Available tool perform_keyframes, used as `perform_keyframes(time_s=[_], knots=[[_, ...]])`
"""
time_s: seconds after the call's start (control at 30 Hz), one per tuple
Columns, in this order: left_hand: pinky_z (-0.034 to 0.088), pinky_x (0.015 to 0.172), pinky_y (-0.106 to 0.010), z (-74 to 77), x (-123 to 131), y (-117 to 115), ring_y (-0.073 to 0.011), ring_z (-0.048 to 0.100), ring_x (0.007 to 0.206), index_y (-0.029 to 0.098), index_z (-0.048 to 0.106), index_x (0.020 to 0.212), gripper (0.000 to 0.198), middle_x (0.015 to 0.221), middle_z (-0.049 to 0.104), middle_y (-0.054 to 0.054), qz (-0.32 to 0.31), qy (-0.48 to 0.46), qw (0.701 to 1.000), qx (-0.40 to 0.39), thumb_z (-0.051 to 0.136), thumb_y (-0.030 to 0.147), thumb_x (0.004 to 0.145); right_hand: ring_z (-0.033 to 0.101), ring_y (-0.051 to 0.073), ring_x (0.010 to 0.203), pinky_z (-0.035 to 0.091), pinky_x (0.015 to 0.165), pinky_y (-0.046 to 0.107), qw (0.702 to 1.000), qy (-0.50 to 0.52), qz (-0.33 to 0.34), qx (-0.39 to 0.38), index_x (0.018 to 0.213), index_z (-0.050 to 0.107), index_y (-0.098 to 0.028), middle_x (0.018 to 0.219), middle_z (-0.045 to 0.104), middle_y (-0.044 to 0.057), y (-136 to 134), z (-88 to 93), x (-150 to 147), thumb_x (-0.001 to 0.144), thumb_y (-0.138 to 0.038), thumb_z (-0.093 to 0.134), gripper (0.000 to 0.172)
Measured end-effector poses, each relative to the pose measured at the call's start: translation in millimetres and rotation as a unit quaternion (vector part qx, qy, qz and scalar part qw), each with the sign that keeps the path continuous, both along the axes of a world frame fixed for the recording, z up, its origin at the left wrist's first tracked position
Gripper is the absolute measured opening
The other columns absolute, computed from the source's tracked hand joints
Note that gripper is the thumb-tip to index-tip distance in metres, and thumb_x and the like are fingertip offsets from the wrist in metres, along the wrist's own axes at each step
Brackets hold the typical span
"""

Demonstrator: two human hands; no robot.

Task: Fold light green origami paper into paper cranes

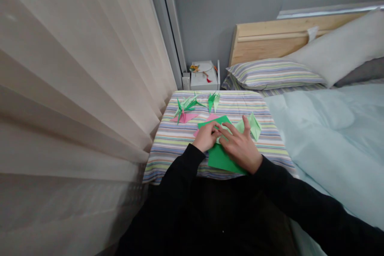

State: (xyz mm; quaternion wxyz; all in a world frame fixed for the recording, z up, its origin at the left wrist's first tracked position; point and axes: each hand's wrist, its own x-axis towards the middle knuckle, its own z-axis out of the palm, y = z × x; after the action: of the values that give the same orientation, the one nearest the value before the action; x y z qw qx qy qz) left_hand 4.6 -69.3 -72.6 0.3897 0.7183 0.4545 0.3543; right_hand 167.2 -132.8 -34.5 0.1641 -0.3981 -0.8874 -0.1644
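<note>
My left hand [207,137] is closed, its fingertips pinching a small pale piece of folded paper [218,140]. From the other side my right hand [242,147] meets it, thumb and forefinger at the same paper while another finger sticks up. The fingers hide most of that paper, so its shape cannot be made out. Underneath lie green paper sheets [223,159], partly covered by both hands. Pink paper [211,117] peeks out behind them. Just past my right hand sits a light green folded paper piece [255,126].
Several green origami cranes [185,106] and pink folded paper [189,117] lie at the back left of the striped cloth [168,148]. Another green crane [214,101] stands at the back. A white nightstand [204,82] is beyond, a curtain [90,88] left, a bed [327,128] right.
</note>
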Motion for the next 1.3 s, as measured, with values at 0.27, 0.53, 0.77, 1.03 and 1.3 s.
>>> perform_keyframes(time_s=[0.27,0.53,0.77,1.03,1.3], knots=[[0.051,0.087,-0.036,14.0,-14.5,-13.9,-0.0241,0.067,0.094,0.018,0.067,0.106,0.03,0.099,0.073,-0.007,0.029,0.032,0.997,0.058,0.068,0.006,0.078,0.063,0.032,0.108,0.013,0.117,0.078,0.995,-0.025,-0.006,-0.092,0.089,0.077,-0.02,0.098,0.075,0.011,24.7,9.3,1.5,0.091,-0.012,0.059,0.02],[0.05,0.088,-0.037,10.1,-38.0,-36.9,-0.0245,0.065,0.094,0.019,0.071,0.096,0.011,0.096,0.071,-0.007,0.038,0.111,0.982,0.146,0.074,0.018,0.086,0.062,0.028,0.097,0.019,0.114,0.071,0.987,0.017,0.011,-0.16,0.077,0.071,-0.02,0.084,0.072,0.005,40.4,8.2,5.9,0.091,-0.018,0.059,0.018],[0.049,0.081,-0.031,15.8,-24.5,-34.4,-0.0203,0.067,0.083,0.019,0.073,0.097,0.009,0.093,0.074,-0.005,0.034,0.063,0.987,0.143,0.065,0.022,0.094,0.062,0.03,0.098,0.017,0.113,0.071,0.984,0.061,-0.013,-0.17,0.077,0.069,-0.021,0.08,0.069,0.005,37.3,15.4,5.1,0.094,-0.023,0.057,0.02],[0.046,0.066,-0.028,43.3,-23.2,-41.0,-0.0149,0.061,0.063,0.019,0.072,0.088,0.011,0.078,0.073,-0.002,0.015,0.039,0.993,0.115,0.061,0.019,0.092,0.065,0.028,0.103,0.015,0.116,0.068,0.978,0.141,0.024,-0.152,0.081,0.068,-0.021,0.099,0.073,0.006,25.5,33.0,5.5,0.092,-0.022,0.057,0.016],[0.049,0.058,-0.024,48.9,-25.3,-46.2,-0.0138,0.064,0.063,0.018,0.071,0.086,0.007,0.074,0.071,-0.002,0.051,-0.054,0.991,0.109,0.07,0.025,0.088,0.066,0.024,0.094,0.021,0.117,0.06,0.966,0.153,0.024,-0.206,0.081,0.065,-0.02,0.084,0.07,0.002,15.6,51.2,11.8,0.093,-0.022,0.057,0.014]])
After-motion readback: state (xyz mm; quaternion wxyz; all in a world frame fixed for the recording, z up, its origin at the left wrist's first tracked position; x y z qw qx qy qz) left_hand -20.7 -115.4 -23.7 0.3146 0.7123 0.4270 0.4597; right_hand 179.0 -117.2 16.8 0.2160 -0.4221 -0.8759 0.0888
